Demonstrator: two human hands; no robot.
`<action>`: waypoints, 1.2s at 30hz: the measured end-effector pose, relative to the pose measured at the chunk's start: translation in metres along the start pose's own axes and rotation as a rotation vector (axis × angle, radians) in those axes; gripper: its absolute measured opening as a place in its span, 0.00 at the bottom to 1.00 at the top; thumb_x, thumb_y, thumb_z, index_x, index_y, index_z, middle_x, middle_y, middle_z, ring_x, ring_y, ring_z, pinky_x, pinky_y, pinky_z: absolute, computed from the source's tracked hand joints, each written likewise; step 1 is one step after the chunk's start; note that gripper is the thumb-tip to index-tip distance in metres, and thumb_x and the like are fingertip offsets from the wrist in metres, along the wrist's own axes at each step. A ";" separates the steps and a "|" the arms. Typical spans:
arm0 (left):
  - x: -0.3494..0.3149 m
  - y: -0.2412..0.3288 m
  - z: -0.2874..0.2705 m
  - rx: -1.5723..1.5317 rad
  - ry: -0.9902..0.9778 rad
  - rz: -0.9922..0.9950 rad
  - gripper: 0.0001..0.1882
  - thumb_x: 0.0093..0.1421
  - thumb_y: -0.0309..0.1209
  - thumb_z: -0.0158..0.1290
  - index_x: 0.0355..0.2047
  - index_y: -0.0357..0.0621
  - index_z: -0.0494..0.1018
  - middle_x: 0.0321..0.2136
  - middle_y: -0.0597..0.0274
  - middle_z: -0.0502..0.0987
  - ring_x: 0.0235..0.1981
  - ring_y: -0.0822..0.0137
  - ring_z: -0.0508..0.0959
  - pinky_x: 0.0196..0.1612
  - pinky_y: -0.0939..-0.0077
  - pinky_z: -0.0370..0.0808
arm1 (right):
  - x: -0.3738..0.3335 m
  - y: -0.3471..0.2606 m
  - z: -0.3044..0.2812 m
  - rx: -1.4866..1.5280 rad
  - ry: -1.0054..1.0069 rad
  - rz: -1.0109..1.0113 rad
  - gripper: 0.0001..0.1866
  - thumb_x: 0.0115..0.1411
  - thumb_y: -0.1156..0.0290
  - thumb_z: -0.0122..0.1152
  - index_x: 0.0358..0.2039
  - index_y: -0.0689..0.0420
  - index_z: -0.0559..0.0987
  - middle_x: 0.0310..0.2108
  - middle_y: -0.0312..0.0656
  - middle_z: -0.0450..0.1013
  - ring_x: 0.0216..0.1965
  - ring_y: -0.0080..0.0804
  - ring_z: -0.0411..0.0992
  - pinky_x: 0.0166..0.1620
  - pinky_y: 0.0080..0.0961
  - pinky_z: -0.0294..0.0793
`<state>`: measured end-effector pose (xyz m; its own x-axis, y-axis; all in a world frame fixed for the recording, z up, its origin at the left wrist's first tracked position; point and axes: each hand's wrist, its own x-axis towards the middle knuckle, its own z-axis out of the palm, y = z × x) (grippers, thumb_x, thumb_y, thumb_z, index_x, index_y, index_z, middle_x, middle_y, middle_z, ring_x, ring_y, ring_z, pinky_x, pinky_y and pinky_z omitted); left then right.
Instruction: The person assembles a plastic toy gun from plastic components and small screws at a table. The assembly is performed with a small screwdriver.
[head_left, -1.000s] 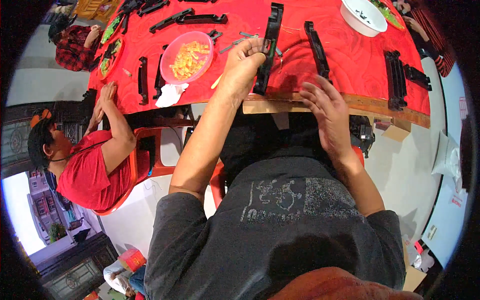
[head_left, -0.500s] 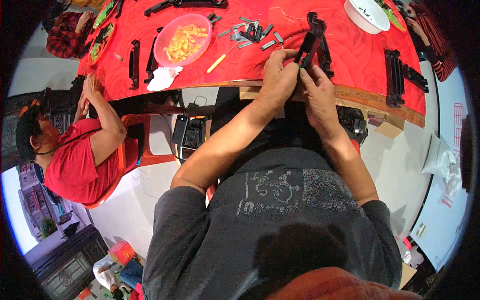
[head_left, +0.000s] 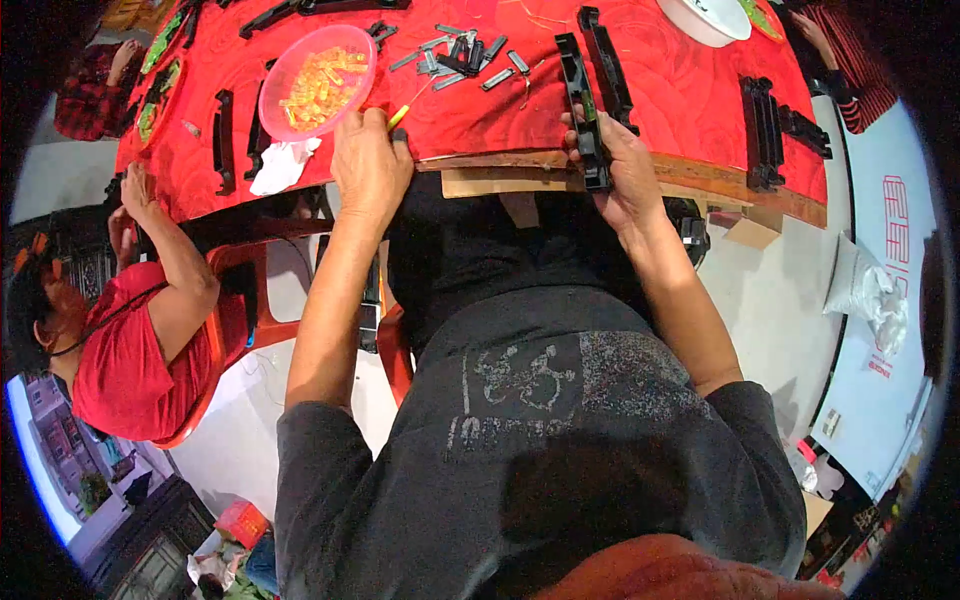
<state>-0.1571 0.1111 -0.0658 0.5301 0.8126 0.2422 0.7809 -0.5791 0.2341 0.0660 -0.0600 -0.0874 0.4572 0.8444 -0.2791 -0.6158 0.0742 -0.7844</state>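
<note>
My right hand (head_left: 628, 170) is wrapped round the near part of a long black plastic part (head_left: 576, 75), held tilted up over the table's front edge. Beside it on the red cloth lies a similar black piece (head_left: 607, 62). At the left, my left hand (head_left: 372, 165) rests at the table edge, its fingers closed at the near end of a yellow-handled tool (head_left: 405, 108) with a thin shaft. Just beyond that hand stands a pink bowl (head_left: 268, 100) of small orange-yellow pieces. A crumpled white tissue (head_left: 285, 167) lies below the bowl.
Small black and grey parts (head_left: 465, 55) lie heaped at mid-table. More long black pieces (head_left: 223, 140) lie left and right (head_left: 762, 130). A white basin (head_left: 705, 22) stands far right. A person in red (head_left: 125, 360) sits at my left; another person's striped sleeve (head_left: 850, 70) shows at right.
My left hand has let go of the black part and moved left to the yellow-handled tool. The right hand keeps the part, now turned. The whole view has shifted slightly.
</note>
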 end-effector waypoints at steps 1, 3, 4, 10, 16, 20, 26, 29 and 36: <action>-0.001 0.000 0.000 0.017 -0.005 -0.001 0.14 0.51 0.27 0.53 0.38 0.35 0.70 0.37 0.42 0.74 0.42 0.44 0.73 0.44 0.53 0.70 | -0.001 -0.001 0.002 -0.007 0.004 0.004 0.16 0.68 0.62 0.46 0.43 0.62 0.75 0.34 0.41 0.76 0.29 0.23 0.73 0.33 0.20 0.76; 0.003 -0.006 0.003 0.018 -0.032 -0.010 0.12 0.51 0.26 0.53 0.35 0.34 0.70 0.37 0.42 0.73 0.42 0.44 0.73 0.44 0.53 0.71 | -0.001 -0.001 0.007 0.072 0.047 0.037 0.17 0.68 0.62 0.46 0.43 0.64 0.75 0.37 0.44 0.76 0.30 0.25 0.74 0.33 0.20 0.77; 0.004 -0.007 0.004 0.027 -0.056 -0.014 0.10 0.51 0.25 0.52 0.33 0.34 0.69 0.37 0.42 0.73 0.43 0.44 0.72 0.44 0.53 0.71 | -0.002 -0.001 0.006 0.065 0.048 0.042 0.17 0.68 0.62 0.46 0.43 0.64 0.75 0.37 0.44 0.76 0.30 0.25 0.74 0.33 0.20 0.77; 0.007 -0.003 -0.007 -0.155 -0.055 0.011 0.10 0.52 0.23 0.49 0.35 0.32 0.69 0.30 0.36 0.75 0.36 0.40 0.76 0.38 0.49 0.71 | -0.002 -0.002 -0.002 0.150 0.087 0.129 0.20 0.68 0.62 0.47 0.51 0.66 0.70 0.45 0.49 0.74 0.36 0.30 0.76 0.31 0.17 0.81; 0.032 0.054 -0.036 -0.631 0.018 0.432 0.09 0.52 0.21 0.48 0.34 0.36 0.75 0.29 0.44 0.76 0.35 0.43 0.77 0.38 0.55 0.73 | -0.001 -0.006 -0.005 0.193 0.093 0.163 0.20 0.67 0.63 0.48 0.52 0.65 0.69 0.47 0.51 0.74 0.37 0.30 0.77 0.31 0.17 0.81; 0.051 0.083 -0.032 -0.566 0.033 0.557 0.10 0.51 0.24 0.49 0.33 0.39 0.77 0.28 0.46 0.77 0.35 0.46 0.78 0.38 0.55 0.73 | -0.002 -0.007 -0.003 0.174 0.102 0.176 0.20 0.67 0.63 0.48 0.53 0.64 0.69 0.47 0.51 0.73 0.38 0.30 0.77 0.31 0.16 0.81; 0.068 0.111 -0.050 -0.479 -0.283 0.651 0.03 0.49 0.20 0.50 0.23 0.31 0.69 0.24 0.44 0.70 0.29 0.46 0.73 0.32 0.55 0.69 | -0.003 -0.008 -0.002 0.185 0.102 0.181 0.18 0.68 0.63 0.46 0.48 0.65 0.73 0.41 0.48 0.77 0.36 0.28 0.77 0.33 0.18 0.77; 0.072 0.113 -0.043 -0.436 -0.315 0.717 0.04 0.49 0.20 0.49 0.21 0.32 0.66 0.24 0.43 0.69 0.30 0.46 0.72 0.33 0.57 0.70 | -0.003 -0.008 0.000 0.209 0.083 0.186 0.19 0.68 0.63 0.45 0.49 0.65 0.73 0.41 0.48 0.77 0.35 0.28 0.76 0.33 0.17 0.77; 0.066 0.107 -0.018 -0.479 -0.171 0.802 0.04 0.47 0.19 0.49 0.21 0.34 0.64 0.22 0.45 0.67 0.27 0.45 0.70 0.29 0.55 0.66 | -0.001 -0.007 -0.005 0.192 0.068 0.179 0.19 0.68 0.64 0.45 0.51 0.66 0.71 0.41 0.49 0.76 0.34 0.27 0.75 0.32 0.17 0.78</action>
<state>-0.0446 0.1018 -0.0078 0.9203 0.1373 0.3664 -0.0358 -0.9029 0.4283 0.0726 -0.0641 -0.0844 0.3683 0.8161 -0.4454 -0.7982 0.0320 -0.6015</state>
